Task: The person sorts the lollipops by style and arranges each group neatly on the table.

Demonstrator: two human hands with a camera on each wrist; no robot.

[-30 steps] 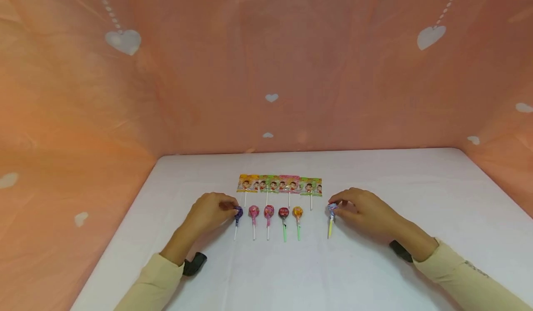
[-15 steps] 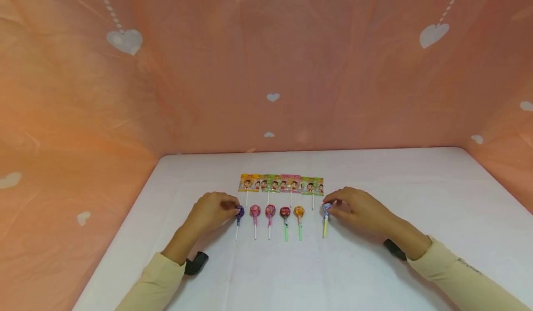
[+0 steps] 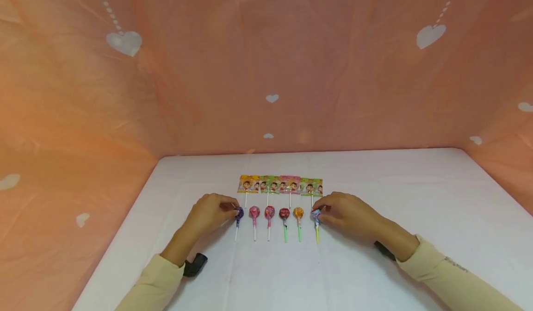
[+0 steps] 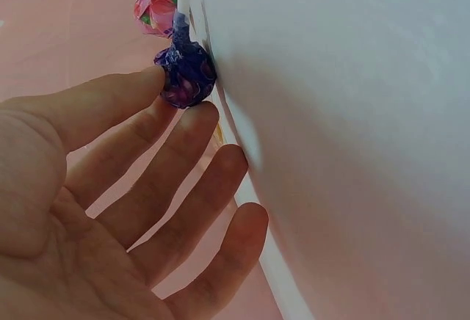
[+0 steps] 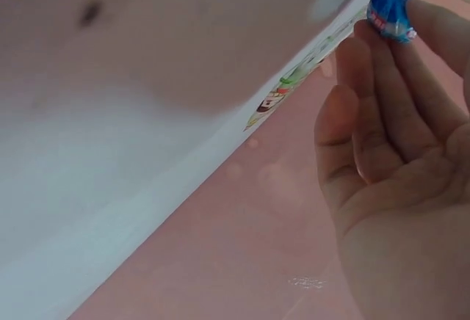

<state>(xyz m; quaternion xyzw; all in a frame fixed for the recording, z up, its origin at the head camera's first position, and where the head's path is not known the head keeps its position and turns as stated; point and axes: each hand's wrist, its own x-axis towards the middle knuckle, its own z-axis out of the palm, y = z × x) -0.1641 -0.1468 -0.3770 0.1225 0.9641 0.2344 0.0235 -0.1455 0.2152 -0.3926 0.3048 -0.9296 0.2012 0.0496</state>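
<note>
My left hand [image 3: 213,211] pinches the round head of a purple-wrapped lollipop [image 4: 189,78] between thumb and fingers, its white stick pointing toward me. At the right end of the same row, my right hand [image 3: 349,213] pinches a blue-wrapped lollipop [image 5: 391,13] with a yellow stick. Between the hands lie two pink lollipops [image 3: 254,212], a dark red lollipop [image 3: 284,214] and an orange lollipop [image 3: 298,213], spaced side by side. The orange one is nearest to the blue one. In the left wrist view, the other left fingers spread below the purple head.
Behind the row, flat-packed lollipops in yellow [image 3: 248,184], green and pink wrappers lie edge to edge, sticks toward me. Everything rests on a white-covered table [image 3: 275,278]. A peach curtain [image 3: 333,70] with white hearts stands at the back and sides.
My right hand has moved left with the blue lollipop, bringing it close beside the orange one at the row's end. My left hand stays on the purple lollipop.
</note>
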